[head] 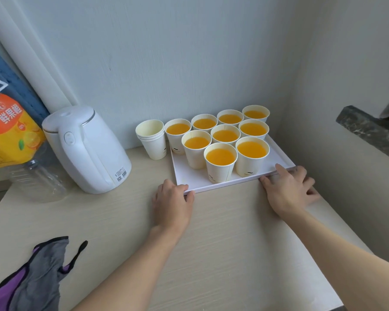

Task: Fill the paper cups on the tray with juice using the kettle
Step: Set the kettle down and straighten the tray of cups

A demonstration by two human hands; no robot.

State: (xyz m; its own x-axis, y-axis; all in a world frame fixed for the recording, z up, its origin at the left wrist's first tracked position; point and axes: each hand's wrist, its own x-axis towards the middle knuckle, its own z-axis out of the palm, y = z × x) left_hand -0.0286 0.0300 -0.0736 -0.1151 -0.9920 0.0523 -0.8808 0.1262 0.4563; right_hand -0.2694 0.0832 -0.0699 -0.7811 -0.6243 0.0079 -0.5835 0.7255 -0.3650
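From the head camera, a white tray sits at the back right of a pale wood-grain table, close to the wall corner. Nine paper cups stand on it in rows of four, three and two, each holding orange juice nearly to the brim. Some cups carry a small dark squiggle near the base, which is no legible writing.

Just left of the tray, a stack of empty cups stands on the table. Further left is the white kettle, upright with its lid down and its handle facing the camera. A small label with barcodes sits low on its side, the print too small to read.

At the left edge is a clear plastic juice bottle. Its orange label has Chinese characters and an orange-fruit picture, and I cannot read it reliably.

The left hand grips the tray's near left corner, fingers curled over the rim and thumb against the front edge. The right hand rests at the near right corner with fingers spread, forefinger on the rim and thumb along the front edge.

A grey and purple cloth lies at the lower left.
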